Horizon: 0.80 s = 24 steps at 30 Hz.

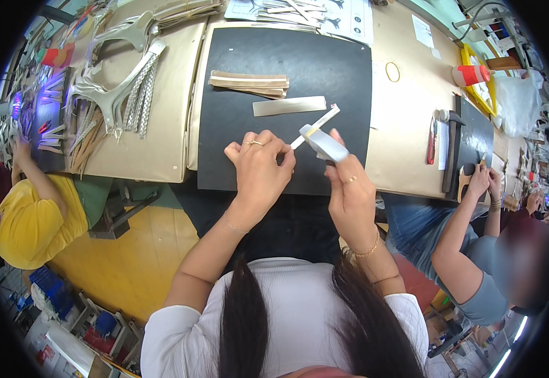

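Dark hair and a white top fill the lower edge, with both forearms reaching up to a long tan worktop (407, 126). On it lies a black mat (249, 151); a stack of tan strips (249, 83) and one silver strip (289, 106) rest near its far side, well apart from the hands. Metallic straps (120, 94) crowd the worktop's left part. Co-workers sit at either side. The right hand (349, 189) pinches a small silver piece (325, 145) in its grip, with a thin white strip (317, 125) slanting away from it. The left hand (259, 167), fingers curled together, seems to meet the strip's lower end, though that contact is hard to see.
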Motion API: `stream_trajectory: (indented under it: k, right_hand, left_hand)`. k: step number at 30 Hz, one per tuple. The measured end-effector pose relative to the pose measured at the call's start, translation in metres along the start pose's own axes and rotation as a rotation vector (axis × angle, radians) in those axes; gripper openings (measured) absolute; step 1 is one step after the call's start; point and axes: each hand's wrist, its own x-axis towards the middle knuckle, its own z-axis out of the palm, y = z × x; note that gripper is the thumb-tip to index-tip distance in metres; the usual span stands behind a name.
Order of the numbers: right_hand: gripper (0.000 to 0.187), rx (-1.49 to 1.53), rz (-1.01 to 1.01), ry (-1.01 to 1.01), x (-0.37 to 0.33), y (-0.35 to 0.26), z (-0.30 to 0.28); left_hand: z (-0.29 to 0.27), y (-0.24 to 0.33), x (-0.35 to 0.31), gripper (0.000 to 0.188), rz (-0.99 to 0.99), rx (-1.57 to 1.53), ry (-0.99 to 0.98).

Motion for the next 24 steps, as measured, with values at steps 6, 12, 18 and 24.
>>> stream_trajectory:
  k: [6,12,18,24]
  right_hand:
    - [0.059,-0.276,0.043,-0.22,0.002,-0.002,-0.002]
    - [0.051,-0.165,0.037,-0.157,-0.003,-0.001,0.005]
    - [0.052,-0.254,0.052,-0.233,-0.003,0.003,0.006]
    - [0.052,-0.11,-0.001,-0.116,-0.002,-0.007,0.0]
  left_hand:
    - [0.004,-0.004,0.0,0.007,0.052,0.01,0.041]
    - [0.004,-0.008,-0.009,0.007,0.069,0.009,0.066]
    - [0.001,-0.012,-0.011,0.007,0.047,-0.008,0.086]
    - [0.002,-0.013,-0.012,0.01,0.092,0.026,0.1]
